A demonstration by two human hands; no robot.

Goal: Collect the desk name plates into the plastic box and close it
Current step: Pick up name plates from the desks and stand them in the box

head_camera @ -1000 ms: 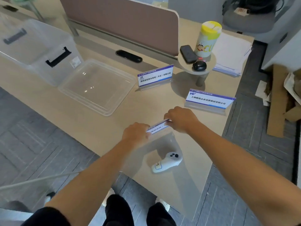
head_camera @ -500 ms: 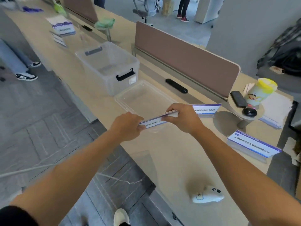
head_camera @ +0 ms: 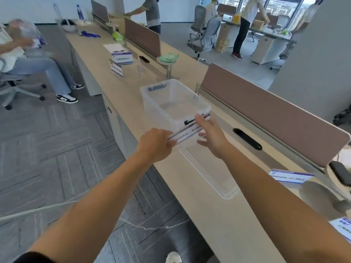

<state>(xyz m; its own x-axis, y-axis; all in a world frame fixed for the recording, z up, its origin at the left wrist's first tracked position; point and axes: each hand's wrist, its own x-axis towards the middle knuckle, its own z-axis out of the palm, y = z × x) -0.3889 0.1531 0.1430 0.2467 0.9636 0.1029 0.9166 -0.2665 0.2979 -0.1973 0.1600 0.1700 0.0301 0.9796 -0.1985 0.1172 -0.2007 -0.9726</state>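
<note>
The person holds 1 desk name plate in the air in front of the near wall of the clear plastic box, its long edge running from lower left to upper right. The left hand has its fingers curled shut around the plate's lower-left end. The right hand lies against the plate's upper-right part with fingers spread and extended rather than clamped; whether the thumb presses the plate cannot be told. The box stands open on the long beige desk, and its transparent lid lies flat on the desk just beside it, toward the person. A 2nd name plate stands on the desk further right, and part of a 3rd shows at the right edge.
</note>
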